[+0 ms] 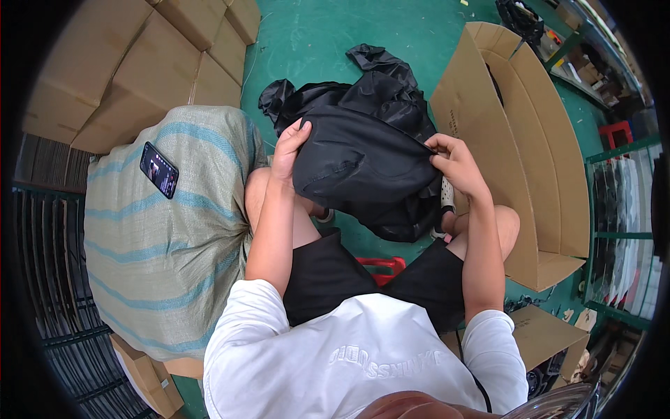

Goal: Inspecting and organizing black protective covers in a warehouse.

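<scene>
A piece of smooth black fabric [370, 157] is stretched between my two hands, above my knees. My left hand [288, 148] pinches its left edge, thumb on top. At the fabric's upper right edge, my right hand [455, 162] grips with thumb and fingers. What the piece is made into I cannot tell. Beyond and below it, a heap of shiny black material [380, 87] spreads over the floor, with part hanging down toward my feet. The fingertips behind the fabric are hidden.
On my left a large woven sack [167, 244] with blue stripes bears a phone [159, 170] with its screen lit. Cardboard boxes [150, 66] are stacked behind it. An open cardboard carton [520, 153] stands close on my right, beside shelving [621, 234]. A red stool [382, 268] shows beneath me.
</scene>
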The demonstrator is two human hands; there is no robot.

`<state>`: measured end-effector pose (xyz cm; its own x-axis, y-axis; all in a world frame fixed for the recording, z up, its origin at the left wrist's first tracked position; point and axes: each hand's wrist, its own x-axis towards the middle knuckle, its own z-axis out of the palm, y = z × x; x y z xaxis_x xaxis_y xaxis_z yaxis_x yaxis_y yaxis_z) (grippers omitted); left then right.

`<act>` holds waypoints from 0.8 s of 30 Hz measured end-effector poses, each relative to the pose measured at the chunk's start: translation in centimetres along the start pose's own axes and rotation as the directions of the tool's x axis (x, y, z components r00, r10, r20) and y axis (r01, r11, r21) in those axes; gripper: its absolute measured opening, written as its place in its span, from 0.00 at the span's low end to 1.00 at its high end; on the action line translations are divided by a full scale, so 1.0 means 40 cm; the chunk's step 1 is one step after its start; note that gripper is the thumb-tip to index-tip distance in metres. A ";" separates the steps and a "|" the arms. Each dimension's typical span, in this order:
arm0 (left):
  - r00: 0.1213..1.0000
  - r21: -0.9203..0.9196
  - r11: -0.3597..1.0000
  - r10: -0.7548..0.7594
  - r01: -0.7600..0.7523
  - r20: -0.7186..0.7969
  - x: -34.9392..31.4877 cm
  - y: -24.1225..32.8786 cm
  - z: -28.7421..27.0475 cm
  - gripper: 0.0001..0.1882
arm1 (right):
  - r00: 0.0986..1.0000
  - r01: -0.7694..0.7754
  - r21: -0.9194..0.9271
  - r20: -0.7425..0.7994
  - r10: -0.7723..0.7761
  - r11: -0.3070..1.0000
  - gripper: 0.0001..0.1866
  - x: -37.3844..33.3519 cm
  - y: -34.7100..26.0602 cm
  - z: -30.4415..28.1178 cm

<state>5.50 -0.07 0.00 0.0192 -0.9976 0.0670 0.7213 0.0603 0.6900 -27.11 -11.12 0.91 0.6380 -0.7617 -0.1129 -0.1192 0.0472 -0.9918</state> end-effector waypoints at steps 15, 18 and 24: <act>0.998 -0.007 0.999 0.048 -0.048 0.032 -0.021 0.007 0.003 0.17 | 0.989 -0.088 0.499 0.148 0.016 0.862 0.06 -0.032 -0.038 -0.006; 0.996 -0.016 0.999 0.048 -0.047 0.072 -0.023 0.007 0.004 0.18 | 0.943 -0.081 0.621 0.301 -0.143 0.779 0.14 -0.040 -0.046 -0.035; 0.997 -0.006 1.000 0.008 -0.008 0.072 -0.027 -0.019 0.017 0.18 | 0.916 -0.140 0.102 0.391 0.090 0.985 0.19 -0.024 0.010 0.092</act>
<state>4.44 1.00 -0.12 -0.0244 -0.9920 0.1242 0.7252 0.0680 0.6851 -24.97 -8.00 0.41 0.8711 -0.4411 -0.2160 -0.1293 0.2185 -0.9672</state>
